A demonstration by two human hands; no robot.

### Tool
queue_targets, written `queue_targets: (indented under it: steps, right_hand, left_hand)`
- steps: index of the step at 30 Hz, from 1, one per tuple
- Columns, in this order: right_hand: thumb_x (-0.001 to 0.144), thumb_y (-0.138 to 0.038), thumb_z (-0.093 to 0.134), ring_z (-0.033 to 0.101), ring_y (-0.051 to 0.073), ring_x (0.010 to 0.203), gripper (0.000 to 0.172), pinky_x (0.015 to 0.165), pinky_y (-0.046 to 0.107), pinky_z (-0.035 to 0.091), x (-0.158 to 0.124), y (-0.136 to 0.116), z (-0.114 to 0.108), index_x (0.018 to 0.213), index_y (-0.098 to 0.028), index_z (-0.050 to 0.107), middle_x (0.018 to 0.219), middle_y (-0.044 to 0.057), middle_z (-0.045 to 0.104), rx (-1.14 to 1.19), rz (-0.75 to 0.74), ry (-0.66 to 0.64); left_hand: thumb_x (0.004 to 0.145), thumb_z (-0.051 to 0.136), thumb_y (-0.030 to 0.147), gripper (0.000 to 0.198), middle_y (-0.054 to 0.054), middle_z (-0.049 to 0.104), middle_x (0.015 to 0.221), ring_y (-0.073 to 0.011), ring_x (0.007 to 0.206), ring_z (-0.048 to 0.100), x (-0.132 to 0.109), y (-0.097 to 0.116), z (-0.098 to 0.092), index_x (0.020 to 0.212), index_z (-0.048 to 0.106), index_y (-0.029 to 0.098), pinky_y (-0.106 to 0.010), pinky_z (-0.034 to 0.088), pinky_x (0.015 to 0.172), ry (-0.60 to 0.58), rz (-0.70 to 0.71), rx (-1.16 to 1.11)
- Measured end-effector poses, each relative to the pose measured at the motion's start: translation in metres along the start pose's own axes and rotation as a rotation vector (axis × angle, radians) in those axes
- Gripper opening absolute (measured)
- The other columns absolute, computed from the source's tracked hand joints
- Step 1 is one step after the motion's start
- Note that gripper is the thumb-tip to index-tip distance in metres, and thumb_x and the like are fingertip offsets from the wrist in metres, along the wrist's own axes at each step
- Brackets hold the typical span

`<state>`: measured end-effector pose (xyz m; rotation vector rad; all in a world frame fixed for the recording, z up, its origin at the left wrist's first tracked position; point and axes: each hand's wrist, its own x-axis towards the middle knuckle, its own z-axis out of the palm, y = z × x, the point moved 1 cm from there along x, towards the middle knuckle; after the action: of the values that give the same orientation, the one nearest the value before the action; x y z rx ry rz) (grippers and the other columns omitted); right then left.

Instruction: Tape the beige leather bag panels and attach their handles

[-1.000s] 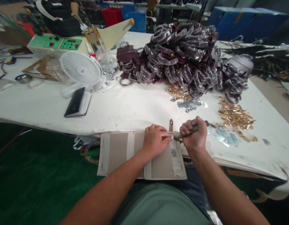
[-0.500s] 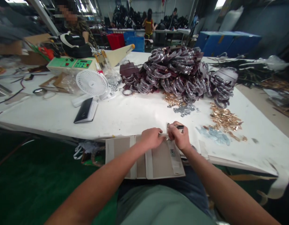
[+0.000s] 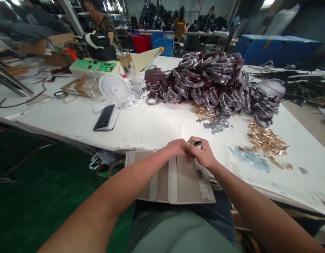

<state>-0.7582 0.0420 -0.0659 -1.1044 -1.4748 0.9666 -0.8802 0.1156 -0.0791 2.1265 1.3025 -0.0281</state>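
Observation:
A beige panel (image 3: 162, 189) with paler strips lies open across my lap, its far edge against the table. My left hand (image 3: 179, 147) is closed at that far edge, and its fingertips meet my right hand. What it grips is hidden. My right hand (image 3: 204, 154) is closed around a small metal tool (image 3: 197, 143) with a dark end, whose kind I cannot tell. A small dark metal fitting (image 3: 199, 173) shows on the panel's right strip, just below my right hand.
Gold metal pieces (image 3: 267, 140) and bluish flat pieces (image 3: 250, 159) lie to the right. Grey metal plates (image 3: 217, 125) sit before a heap of plastic-wrapped maroon bags (image 3: 210, 80). A black notebook (image 3: 106, 117) and white fan (image 3: 115, 88) stand left. Other people (image 3: 180, 28) are farther back.
My left hand has moved right until it meets my right hand over the panel's far edge. The dark-ended tool has turned in my right hand. The whole view has shifted slightly.

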Motion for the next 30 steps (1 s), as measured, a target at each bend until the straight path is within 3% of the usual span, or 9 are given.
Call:
queue_targets:
  steps: [3, 7, 11, 15, 20, 30]
  right_hand:
    - [0.090, -0.044, 0.065, 0.044, 0.012, 0.048, 0.037, 0.047, 0.026, 0.035, -0.006, 0.012, -0.005, 0.063, -0.021, 0.054, 0.052, -0.004, 0.051, 0.002, 0.015, 0.041]
    - [0.089, -0.048, 0.065, 0.041, 0.011, 0.043, 0.040, 0.042, 0.026, 0.034, -0.007, 0.016, -0.015, 0.063, -0.023, 0.050, 0.049, -0.004, 0.047, 0.169, -0.016, 0.132]
    - [0.090, -0.051, 0.064, 0.041, 0.011, 0.042, 0.040, 0.040, 0.025, 0.035, -0.003, 0.009, -0.014, 0.066, -0.024, 0.046, 0.050, -0.006, 0.044, 0.350, -0.089, 0.224]
    - [0.089, -0.045, 0.066, 0.041, 0.010, 0.042, 0.040, 0.040, 0.025, 0.034, -0.006, 0.011, -0.006, 0.064, -0.024, 0.045, 0.050, -0.006, 0.043, 0.361, -0.040, 0.224]
    - [0.088, -0.045, 0.067, 0.043, 0.011, 0.043, 0.039, 0.041, 0.026, 0.037, -0.008, 0.011, -0.011, 0.065, -0.024, 0.045, 0.051, -0.006, 0.044, 0.395, -0.098, 0.272]
    - [0.085, -0.050, 0.068, 0.042, 0.013, 0.043, 0.039, 0.041, 0.028, 0.036, -0.007, 0.027, -0.021, 0.066, -0.026, 0.045, 0.049, -0.005, 0.045, 0.330, 0.050, 0.363]
  left_hand:
    - [0.062, 0.076, 0.062, 0.047, -0.006, 0.072, 0.076, -0.0222, 0.070, 0.064, 0.004, -0.001, -0.001, 0.080, 0.076, 0.019, -0.031, 0.045, 0.065, -0.101, -0.002, 0.053]
    - [0.067, 0.070, 0.065, 0.046, -0.006, 0.072, 0.076, -0.0227, 0.071, 0.066, 0.006, -0.003, -0.002, 0.078, 0.077, 0.021, -0.030, 0.045, 0.063, -0.152, -0.011, 0.066]
    - [0.067, 0.069, 0.062, 0.040, -0.003, 0.073, 0.075, -0.0214, 0.070, 0.066, 0.008, -0.007, 0.000, 0.077, 0.077, 0.025, -0.029, 0.044, 0.061, -0.135, -0.012, 0.054]
    - [0.067, 0.069, 0.060, 0.037, 0.000, 0.072, 0.071, -0.0183, 0.066, 0.064, 0.009, -0.009, 0.001, 0.074, 0.077, 0.026, -0.027, 0.042, 0.059, -0.146, -0.031, 0.010]
    - [0.067, 0.069, 0.061, 0.038, -0.001, 0.072, 0.072, -0.0182, 0.066, 0.063, 0.011, -0.008, 0.000, 0.074, 0.077, 0.025, -0.028, 0.040, 0.057, -0.133, -0.019, 0.019]
    - [0.067, 0.071, 0.060, 0.038, 0.000, 0.073, 0.072, -0.0186, 0.069, 0.065, 0.013, -0.007, -0.001, 0.078, 0.079, 0.025, -0.027, 0.040, 0.058, -0.120, -0.032, 0.018]
